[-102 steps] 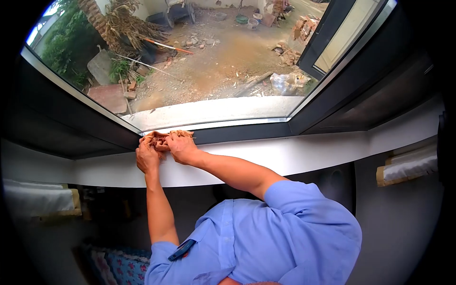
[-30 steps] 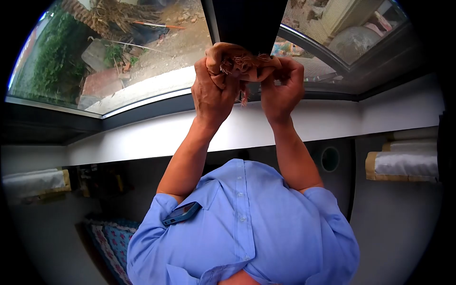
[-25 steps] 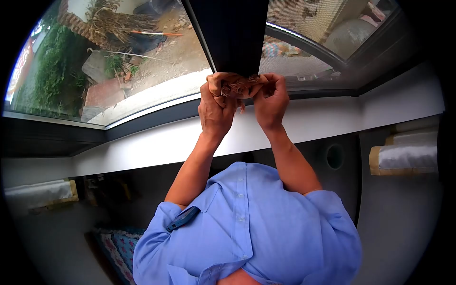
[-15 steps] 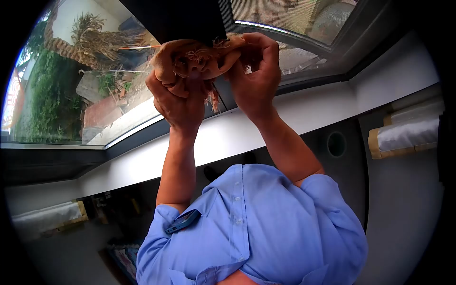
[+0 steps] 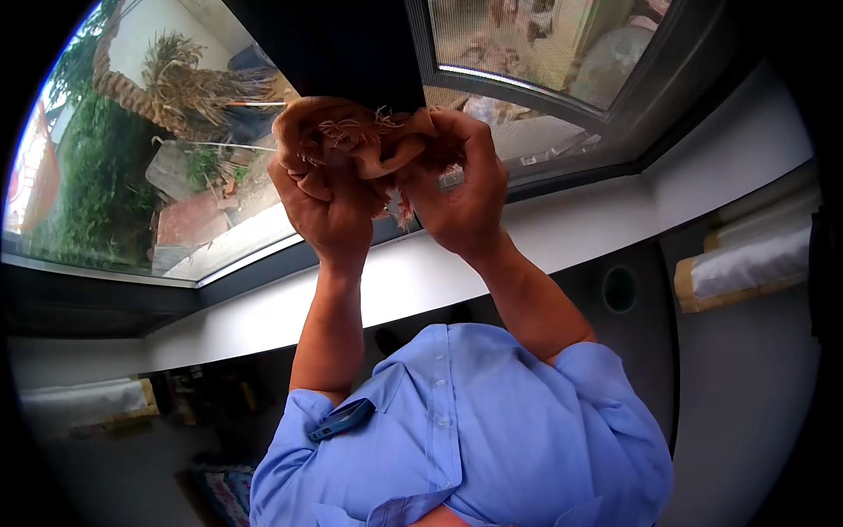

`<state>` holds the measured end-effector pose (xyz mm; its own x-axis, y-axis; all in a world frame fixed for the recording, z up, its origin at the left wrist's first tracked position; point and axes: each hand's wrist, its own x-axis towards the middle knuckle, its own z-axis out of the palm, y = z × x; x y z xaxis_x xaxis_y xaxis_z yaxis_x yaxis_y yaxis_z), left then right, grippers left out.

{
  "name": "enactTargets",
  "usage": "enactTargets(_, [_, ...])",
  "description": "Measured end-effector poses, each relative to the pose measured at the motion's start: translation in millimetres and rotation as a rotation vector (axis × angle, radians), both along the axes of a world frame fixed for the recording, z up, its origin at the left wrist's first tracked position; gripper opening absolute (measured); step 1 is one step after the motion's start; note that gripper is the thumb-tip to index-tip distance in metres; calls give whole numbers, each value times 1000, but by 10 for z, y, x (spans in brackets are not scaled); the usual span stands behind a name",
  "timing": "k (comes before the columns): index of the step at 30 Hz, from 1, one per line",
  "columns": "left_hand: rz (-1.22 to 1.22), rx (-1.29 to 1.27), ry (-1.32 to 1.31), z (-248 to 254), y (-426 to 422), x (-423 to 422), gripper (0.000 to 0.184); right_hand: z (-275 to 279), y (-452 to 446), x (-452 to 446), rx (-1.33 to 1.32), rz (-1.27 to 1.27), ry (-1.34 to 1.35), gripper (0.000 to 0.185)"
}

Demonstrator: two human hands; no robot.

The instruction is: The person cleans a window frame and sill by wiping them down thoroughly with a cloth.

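A crumpled orange-brown cloth point(image 5: 351, 123) with frayed, stringy edges is bunched up between my two hands. My left hand point(image 5: 329, 211) grips its left part, with the fingers largely hidden behind the folds. On the other side, my right hand point(image 5: 465, 184) pinches the cloth's right end between thumb and fingers. The cloth is held up in front of the dark window post point(image 5: 351, 53), above the white sill point(image 5: 404, 263). Whether it touches the post I cannot tell.
Glass panes flank the post, with a mesh screen point(image 5: 500, 53) on the right. Through the left pane show dry stalks point(image 5: 184, 79), greenery and rubble. A phone point(image 5: 342, 420) sits in the shirt pocket. Bundled white fabric with a tan edge point(image 5: 746, 263) is at right.
Both hands and the cloth sit slightly lower in view, and the right hand has come a little closer to the left. The cloth's folds look more gathered.
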<state>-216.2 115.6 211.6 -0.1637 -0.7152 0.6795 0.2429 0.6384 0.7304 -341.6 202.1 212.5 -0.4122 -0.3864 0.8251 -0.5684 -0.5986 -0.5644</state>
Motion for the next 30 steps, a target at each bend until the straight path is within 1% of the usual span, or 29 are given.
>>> enactTargets(1, [-80, 12, 63, -1, 46, -16, 21, -87, 20, -2, 54, -63, 78, 65])
enactTargets(2, [-161, 22, 124, -2, 83, -33, 25, -179, 20, 32, 53, -61, 81, 65])
enactTargets(4, [-257, 173, 176, -249, 116, -28, 36, -392, 5, 135, 109, -280, 139, 72])
enactTargets(6, [-281, 244, 167, -559, 122, 4, 38, -697, -43, 172, 138, -315, 128, 68])
enactTargets(7, [-260, 273, 102, -605, 157, 45, 39, -827, -77, 165, 125, -289, 137, 64])
enactTargets(8, [-261, 274, 101, -626, 159, 81, 39, -945, -90, 158, 113, -264, 147, 60])
enactTargets(9, [-221, 235, 15, -576, 167, 102, 41, -921, -66, 171, 155, -240, 116, 51])
enactTargets(10, [-180, 195, -71, -525, 178, 110, 44, -891, -66, 168, 156, -240, 117, 51])
enactTargets(12, [-174, 157, -48, -381, 131, 126, 52, -746, -76, 160, 94, -178, 64, 41])
enactTargets(14, [-109, -45, -52, 35, 123, 70, 48, -421, -109, 158, 68, -158, 39, 39])
enactTargets(16, [119, -132, -129, 367, 54, 12, 53, -92, -136, 165, 35, -130, 16, 36])
enactTargets(17, [114, -146, -23, 444, 13, -37, 50, 62, -131, 158, 44, -142, 16, 34])
enactTargets(18, [124, -149, -22, 451, -11, -38, 50, 133, -139, 154, 51, -157, 16, 33])
enactTargets(20, [315, -247, -194, 456, -38, -33, 48, 46, -159, 164, 78, -147, -16, 32])
enactTargets(22, [360, -349, -223, 146, -51, -53, 48, -234, -194, 154, 61, -205, 1, 32])
enactTargets(23, [313, -286, -235, -111, -46, -42, 47, -414, -181, 162, 59, -205, 1, 32])
enactTargets(24, [263, -224, -247, -358, -35, -33, 45, -618, -147, 183, 132, -241, 28, 35])
enactTargets(25, [251, -183, -290, -508, 37, -19, 42, -770, -112, 195, 205, -277, 56, 39])
enactTargets(26, [236, -145, -333, -632, 99, 1, 39, -867, -83, 197, 201, -282, 54, 39])
enactTargets(27, [264, -96, -375, -621, 151, -1, 40, -904, -50, 204, 259, -253, 43, 39])
enactTargets(28, [259, -101, -375, -588, 138, -9, 40, -929, -40, 200, 317, -223, 32, 39])
enactTargets(29, [215, -112, -340, -545, 111, -12, 40, -941, -59, 174, 313, -229, 33, 39])
enactTargets(30, [175, -116, -307, -442, 131, -4, 39, -875, -56, 166, 286, -151, -26, 38])
